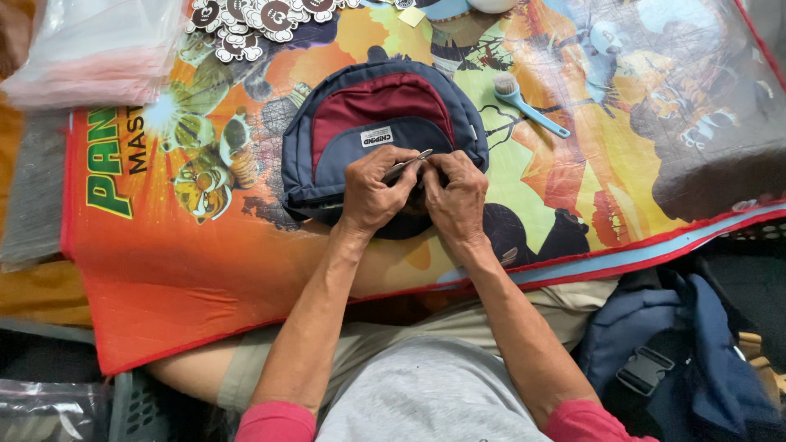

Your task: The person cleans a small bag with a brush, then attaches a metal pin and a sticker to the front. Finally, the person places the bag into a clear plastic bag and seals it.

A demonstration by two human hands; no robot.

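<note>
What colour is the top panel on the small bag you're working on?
Dark red, framed by navy blue, on the small bag; the head view shows it best.

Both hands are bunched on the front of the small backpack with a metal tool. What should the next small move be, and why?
Probably a short, careful snip or pull with the metal tool. The left hand grips it at the backpack front, its tip beside the right hand, which pinches the fabric there. What the tip touches is hidden.

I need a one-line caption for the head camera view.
Both hands, left and right, work small metal snips on a navy-and-maroon backpack over a colourful mat.
</note>
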